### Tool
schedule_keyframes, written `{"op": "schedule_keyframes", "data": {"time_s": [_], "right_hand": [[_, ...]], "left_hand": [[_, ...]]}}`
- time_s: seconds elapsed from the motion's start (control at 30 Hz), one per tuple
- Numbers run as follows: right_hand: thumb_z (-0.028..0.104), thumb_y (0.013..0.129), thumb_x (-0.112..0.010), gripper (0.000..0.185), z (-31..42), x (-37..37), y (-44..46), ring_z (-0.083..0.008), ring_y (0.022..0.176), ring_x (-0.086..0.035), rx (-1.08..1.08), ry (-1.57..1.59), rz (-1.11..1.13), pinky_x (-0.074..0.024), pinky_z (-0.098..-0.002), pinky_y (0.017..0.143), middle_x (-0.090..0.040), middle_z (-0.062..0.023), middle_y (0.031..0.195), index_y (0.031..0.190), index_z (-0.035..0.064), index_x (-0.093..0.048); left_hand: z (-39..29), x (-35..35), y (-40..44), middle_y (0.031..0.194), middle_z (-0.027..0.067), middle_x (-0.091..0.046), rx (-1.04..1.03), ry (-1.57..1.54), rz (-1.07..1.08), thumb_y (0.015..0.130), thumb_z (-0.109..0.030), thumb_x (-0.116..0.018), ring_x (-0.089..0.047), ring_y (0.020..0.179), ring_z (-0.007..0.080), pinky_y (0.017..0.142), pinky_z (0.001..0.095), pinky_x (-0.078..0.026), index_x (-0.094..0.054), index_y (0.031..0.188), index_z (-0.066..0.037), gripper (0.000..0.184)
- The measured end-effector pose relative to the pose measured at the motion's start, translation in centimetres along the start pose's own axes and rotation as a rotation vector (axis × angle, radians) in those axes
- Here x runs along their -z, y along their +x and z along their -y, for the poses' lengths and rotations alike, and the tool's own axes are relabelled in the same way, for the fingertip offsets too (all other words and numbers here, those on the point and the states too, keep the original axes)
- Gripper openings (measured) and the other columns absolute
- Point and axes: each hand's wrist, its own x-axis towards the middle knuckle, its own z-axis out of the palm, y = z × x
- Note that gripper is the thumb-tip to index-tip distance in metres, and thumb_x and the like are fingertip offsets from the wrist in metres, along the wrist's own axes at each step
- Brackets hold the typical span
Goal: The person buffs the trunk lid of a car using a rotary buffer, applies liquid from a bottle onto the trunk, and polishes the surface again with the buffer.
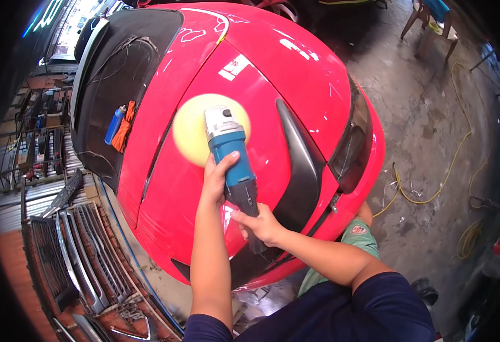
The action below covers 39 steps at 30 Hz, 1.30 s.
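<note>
Both my hands hold a blue-and-black angle polisher (236, 157) with a silver head. My left hand (217, 174) wraps around its blue body, thumb on top. Further back, my right hand (261, 225) grips the black rear handle. The round yellow polishing pad (190, 134) lies over the glossy red car panel (233, 74) and looks blurred at its edge. Whether the pad presses on the paint all round, I cannot tell. Beside the tool is a black curved trim piece (300, 165) on the car.
A blue bottle (115, 125) and an orange cloth (125, 128) rest on the dark glass at left. Car grilles (90, 256) lie at lower left. A yellow hose (438, 191) trails over the concrete floor, and a chair (432, 25) stands at upper right.
</note>
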Motion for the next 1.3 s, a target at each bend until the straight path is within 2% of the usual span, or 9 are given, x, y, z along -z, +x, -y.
{"op": "schedule_keyframes", "data": {"time_s": [0.2, 0.4, 0.9, 1.1, 1.3], "right_hand": [[0.031, 0.1, -0.082, 0.034, 3.5, 1.7, 0.8, -0.0141, 0.057, -0.063, 0.06, 0.123, -0.048, -0.0575, -0.0349, 0.052, -0.063, -0.0029, 0.074, 0.098, 0.0087, -0.057], [0.032, 0.1, -0.082, 0.034, 4.4, 2.9, 0.9, -0.0137, 0.058, -0.064, 0.122, 0.176, -0.064, -0.058, -0.036, 0.05, -0.062, -0.0028, 0.075, 0.1, 0.008, -0.057], [0.036, 0.099, -0.083, 0.037, 5.6, 3.6, 1.2, -0.0138, 0.058, -0.064, 0.11, 0.182, -0.051, -0.0562, -0.0346, 0.05, -0.062, -0.002, 0.075, 0.105, 0.0096, -0.058], [0.038, 0.099, -0.083, 0.039, 4.4, 3.6, 1.6, -0.0132, 0.058, -0.064, 0.084, 0.173, -0.039, -0.054, -0.0307, 0.053, -0.062, -0.0021, 0.075, 0.108, 0.0081, -0.059], [0.035, 0.099, -0.083, 0.035, 3.4, 3.2, -0.1, -0.0124, 0.057, -0.063, 0.017, 0.112, 0.046, -0.0522, -0.0301, 0.054, -0.062, -0.0018, 0.074, 0.097, 0.0079, -0.062]], "left_hand": [[-2.3, -5.5, 3.7, 0.11, 0.0133, -0.069, 0.009, 0.125, 0.093, 0.088, -0.031, -0.086, -0.072, 0.091, 0.021, 0.075, 0.0361, -0.063, -0.056, 0.138, 0.002, 0.066], [-2.2, -7.6, 5.3, 0.115, 0.0149, -0.069, 0.003, 0.168, 0.104, 0.087, -0.029, -0.086, -0.072, 0.094, 0.0224, 0.079, 0.037, -0.063, -0.054, 0.139, 0.003, 0.069], [-2.7, -8.6, 6.5, 0.116, 0.0148, -0.069, -0.012, 0.222, 0.111, 0.086, -0.03, -0.088, -0.071, 0.097, 0.0217, 0.082, 0.0369, -0.062, -0.054, 0.14, 0.003, 0.071], [-2.5, -7.9, 5.9, 0.115, 0.0142, -0.07, -0.019, 0.219, 0.082, 0.087, -0.029, -0.088, -0.072, 0.094, 0.0216, 0.081, 0.0367, -0.062, -0.054, 0.139, 0.002, 0.069], [-1.3, -5.3, 2.5, 0.11, 0.0129, -0.07, -0.005, 0.137, -0.074, 0.087, -0.028, -0.088, -0.073, 0.091, 0.021, 0.078, 0.0363, -0.064, -0.054, 0.138, 0.0, 0.067]]}}
